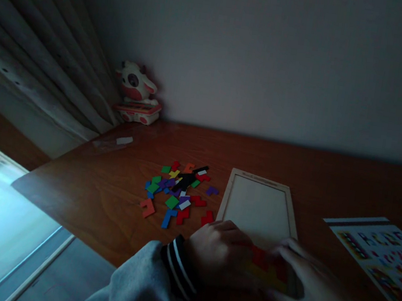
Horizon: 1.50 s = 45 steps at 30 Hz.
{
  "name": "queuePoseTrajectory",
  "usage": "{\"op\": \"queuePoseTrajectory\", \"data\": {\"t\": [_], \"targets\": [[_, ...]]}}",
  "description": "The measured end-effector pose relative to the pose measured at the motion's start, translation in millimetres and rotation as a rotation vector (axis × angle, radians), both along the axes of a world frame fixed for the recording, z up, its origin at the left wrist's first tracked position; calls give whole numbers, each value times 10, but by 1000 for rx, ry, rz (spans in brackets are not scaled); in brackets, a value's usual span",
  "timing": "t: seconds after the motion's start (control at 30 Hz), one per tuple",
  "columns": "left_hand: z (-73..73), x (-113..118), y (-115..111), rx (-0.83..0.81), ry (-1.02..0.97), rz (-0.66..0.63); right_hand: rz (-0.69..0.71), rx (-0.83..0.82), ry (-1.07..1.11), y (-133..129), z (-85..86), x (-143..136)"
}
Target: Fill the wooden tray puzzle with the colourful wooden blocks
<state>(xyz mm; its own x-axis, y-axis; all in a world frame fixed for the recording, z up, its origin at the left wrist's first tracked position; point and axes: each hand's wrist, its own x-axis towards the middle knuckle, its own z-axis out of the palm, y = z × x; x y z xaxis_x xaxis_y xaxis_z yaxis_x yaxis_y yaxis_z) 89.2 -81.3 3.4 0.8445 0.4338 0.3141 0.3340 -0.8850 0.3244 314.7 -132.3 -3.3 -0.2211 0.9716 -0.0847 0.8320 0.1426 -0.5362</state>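
A wooden puzzle tray (256, 204) with a pale bare upper part lies in front of me. Along its near end sit red pieces (260, 258) and yellow pieces (266, 276), dim and partly covered by my hands. My left hand (222, 252) rests over the tray's near left corner, its fingers bent down toward the pieces and mostly hidden. At the near right corner is my right hand (303, 277), thumb and fingers apart around the tray's edge, somewhat blurred. Whether either hand pinches a piece is hidden.
Left of the tray lies a loose pile of colored flat puzzle pieces (172, 202). A printed pattern sheet (380, 253) is at the right. A cow toy (137, 95) stands at the back left by the curtain (47, 51). The wooden table (106, 197) ends at the left.
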Motion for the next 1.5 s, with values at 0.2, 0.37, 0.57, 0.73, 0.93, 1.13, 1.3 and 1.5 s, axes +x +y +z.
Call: {"op": "queuePoseTrajectory", "data": {"t": [0.2,0.37,0.57,0.73,0.93,1.13,1.3,1.5], "targets": [[107,-341,221,60,-31,522,8,86,-29,85,34,96],[-7,-722,379,113,247,867,-10,115,-44,103,115,147],[-59,-754,375,86,297,890,-39,107,-57,92,201,154],[-27,-773,389,125,208,855,-86,127,-16,89,247,149],[82,-545,299,146,-59,572,-176,131,87,59,289,56],[211,29,-57,-107,-237,23,-180,107,343,67,365,-53],[171,158,-143,-194,-302,8,-124,23,389,13,444,16],[168,146,-123,-188,-277,6,-86,-8,417,-5,529,24]]}}
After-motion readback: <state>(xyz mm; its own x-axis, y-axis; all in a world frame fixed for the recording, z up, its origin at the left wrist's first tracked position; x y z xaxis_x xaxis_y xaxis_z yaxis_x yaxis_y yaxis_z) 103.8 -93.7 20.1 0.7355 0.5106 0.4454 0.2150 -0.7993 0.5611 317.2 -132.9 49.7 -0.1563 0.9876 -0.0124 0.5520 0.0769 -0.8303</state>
